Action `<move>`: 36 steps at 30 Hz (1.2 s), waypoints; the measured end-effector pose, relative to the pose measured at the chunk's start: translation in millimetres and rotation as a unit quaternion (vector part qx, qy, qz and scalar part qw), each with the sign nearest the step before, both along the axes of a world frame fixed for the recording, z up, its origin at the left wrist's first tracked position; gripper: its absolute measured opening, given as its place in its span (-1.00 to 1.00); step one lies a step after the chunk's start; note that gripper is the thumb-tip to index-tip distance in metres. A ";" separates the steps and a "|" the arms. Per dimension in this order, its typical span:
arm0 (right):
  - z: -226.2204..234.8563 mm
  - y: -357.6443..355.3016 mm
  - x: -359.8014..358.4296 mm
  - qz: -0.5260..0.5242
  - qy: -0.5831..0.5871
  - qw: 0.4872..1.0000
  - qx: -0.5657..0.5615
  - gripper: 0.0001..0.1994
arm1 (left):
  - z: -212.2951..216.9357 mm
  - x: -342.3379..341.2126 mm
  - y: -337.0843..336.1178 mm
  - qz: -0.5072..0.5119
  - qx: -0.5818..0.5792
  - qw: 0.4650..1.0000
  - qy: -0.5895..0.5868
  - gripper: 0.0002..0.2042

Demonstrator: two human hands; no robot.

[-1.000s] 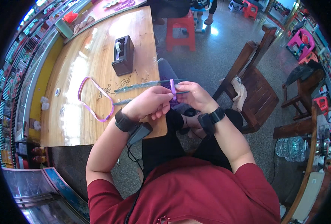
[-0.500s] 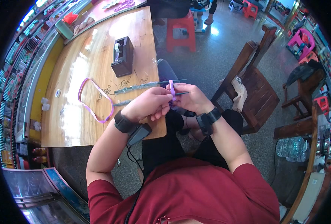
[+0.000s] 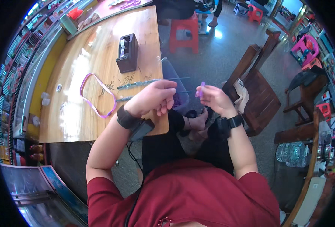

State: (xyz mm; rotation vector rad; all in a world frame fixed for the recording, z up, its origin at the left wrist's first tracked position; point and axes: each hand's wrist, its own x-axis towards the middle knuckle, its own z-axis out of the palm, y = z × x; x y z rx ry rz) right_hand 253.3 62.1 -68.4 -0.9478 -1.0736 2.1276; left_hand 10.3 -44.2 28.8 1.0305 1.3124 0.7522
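My right hand (image 3: 217, 101) is raised over the gap between the table and the wooden chair, its fingers closed on a short purple band (image 3: 202, 89). Closer to the table's right edge, my left hand (image 3: 158, 99) is closed, thumb against the curled fingers; what it holds, if anything, is hidden. Two thin dark rods, the far one partly in clear wrap (image 3: 137, 83), lie across the table edge and stick out past it. The nearer rod runs behind my left hand. A pink-purple ribbon loop (image 3: 83, 84) lies on the table left of the rods.
A black tape dispenser (image 3: 129, 56) stands on the wooden table (image 3: 99, 49). Below the table's right edge is a translucent tub (image 3: 171, 72). A wooden chair (image 3: 260, 94) stands at the right, a red stool (image 3: 184, 36) ahead, with another person's foot nearby.
My right hand has moved right, away from my left hand, taking the purple band with it. The left hand stays closed near the table edge. The view has shifted slightly.
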 end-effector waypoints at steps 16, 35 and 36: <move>-61.4 18.2 -58.5 0.171 -0.207 0.929 0.256 -0.58 | 40.0 -103.1 -94.2 0.159 0.110 0.976 0.105 -0.75; 89.6 -111.1 -55.0 -0.040 -0.084 0.719 0.689 -0.49 | 48.4 -41.3 -128.3 -0.012 0.266 0.888 0.375 -0.86; 87.6 -118.0 -60.4 -0.026 -0.060 0.718 0.693 -0.44 | 53.0 -25.5 -127.5 0.001 0.212 0.937 0.276 -0.86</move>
